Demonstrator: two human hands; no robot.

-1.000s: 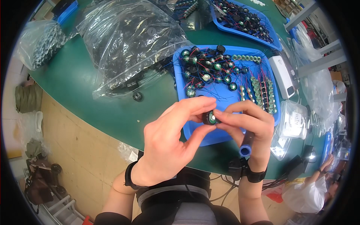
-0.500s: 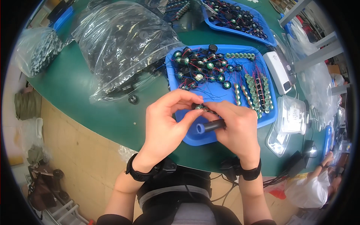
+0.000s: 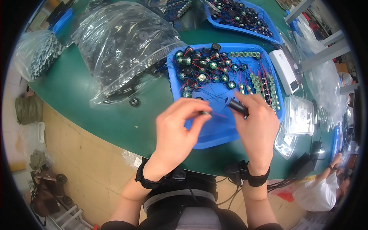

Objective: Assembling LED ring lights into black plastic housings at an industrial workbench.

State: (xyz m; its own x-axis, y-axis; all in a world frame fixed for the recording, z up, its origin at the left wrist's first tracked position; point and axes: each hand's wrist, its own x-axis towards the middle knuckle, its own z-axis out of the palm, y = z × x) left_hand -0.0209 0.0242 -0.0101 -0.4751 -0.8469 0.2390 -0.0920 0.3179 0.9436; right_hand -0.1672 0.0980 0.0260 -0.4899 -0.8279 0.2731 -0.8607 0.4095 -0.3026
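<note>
My left hand is over the near left part of a blue tray, thumb and forefinger pinched on a small part with a thin reddish wire trailing right; blur and fingers hide its shape. To its right, my right hand grips a black tube with a blue rim, its open end tilted up and left. Beyond both hands, the tray holds a heap of round black components with green boards and thin wires. Rows of small green circuit boards lie along the tray's right side.
A clear bag of dark parts lies left of the tray, with a loose black round part in front. Another blue tray is at the back. A white device and clear plastic boxes stand at right.
My hands have drawn apart. The right one moved right with the black tube, whose end now points up and left; the left one shifted slightly right, still pinching a small part.
</note>
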